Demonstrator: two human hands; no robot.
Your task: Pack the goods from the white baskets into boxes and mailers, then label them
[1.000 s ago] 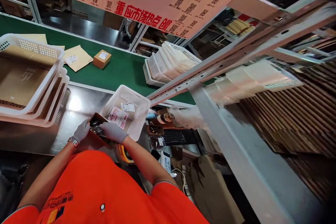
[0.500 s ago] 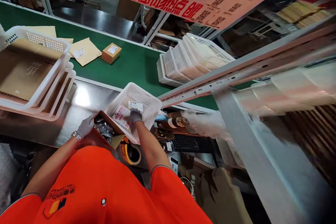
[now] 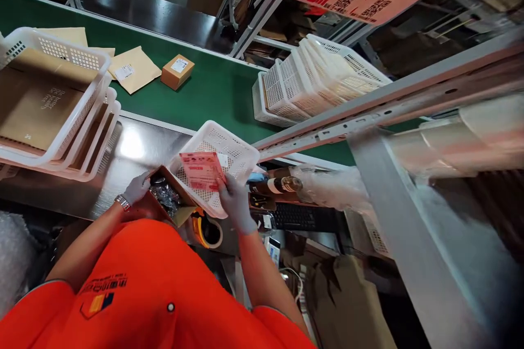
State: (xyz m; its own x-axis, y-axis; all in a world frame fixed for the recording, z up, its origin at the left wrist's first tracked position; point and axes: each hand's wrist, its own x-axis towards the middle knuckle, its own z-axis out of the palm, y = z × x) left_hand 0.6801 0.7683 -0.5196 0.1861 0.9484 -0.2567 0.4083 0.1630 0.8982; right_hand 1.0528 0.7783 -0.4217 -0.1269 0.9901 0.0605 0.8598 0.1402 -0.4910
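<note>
In my gloved right hand (image 3: pixel 236 202) is a pink printed card (image 3: pixel 200 170), gripped by its right edge above the white perforated basket (image 3: pixel 241 161). A small white label (image 3: pixel 223 160) shows in the basket behind the card. My gloved left hand (image 3: pixel 137 188) is closed on the left edge of an open cardboard box (image 3: pixel 182 218). Clear plastic-wrapped items (image 3: pixel 166 196) fill the box, which sits close to my body and against the basket.
A tape dispenser (image 3: pixel 201 229) lies near my waist, with a keyboard (image 3: pixel 295 217) and bottle (image 3: pixel 284 184) to its right. Stacked baskets (image 3: pixel 88 158) hold cardboard at left. Parcels (image 3: pixel 178 72) and more baskets (image 3: pixel 282 92) rest on the green belt. A metal post (image 3: pixel 393 218) stands right.
My right hand has lifted the pink card from the basket and drawn it towards me. My left hand stays on the box. The view has shifted slightly.
</note>
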